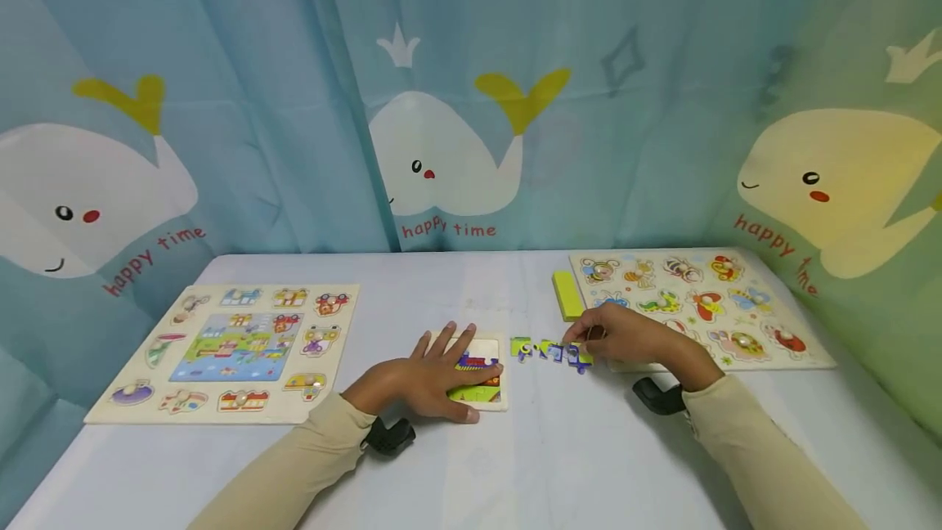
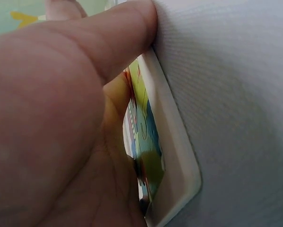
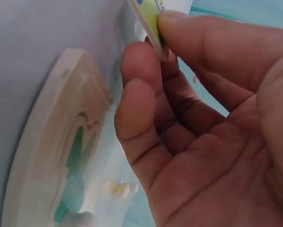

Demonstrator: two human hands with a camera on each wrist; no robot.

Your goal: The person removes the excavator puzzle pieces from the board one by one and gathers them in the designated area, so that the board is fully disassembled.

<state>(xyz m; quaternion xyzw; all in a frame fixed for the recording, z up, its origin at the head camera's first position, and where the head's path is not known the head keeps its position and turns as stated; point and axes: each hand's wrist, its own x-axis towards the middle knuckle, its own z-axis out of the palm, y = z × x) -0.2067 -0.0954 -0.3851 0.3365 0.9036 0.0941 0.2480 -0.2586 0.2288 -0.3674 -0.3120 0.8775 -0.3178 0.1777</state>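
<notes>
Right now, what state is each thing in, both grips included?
Tray, flat, partly covered
Left grip, spread over tray
Right grip, pinching a puzzle piece
Loose pieces, lying beside tray
Bug board, flat, partly covered
Yellow block, lying beside bug board
Vehicle board, flat
Curtain, hung

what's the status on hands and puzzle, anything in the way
Left hand spread over puzzle board, hiding part. Right hand pinching puzzle piece. Loose pieces lying between board and right hand.
</notes>
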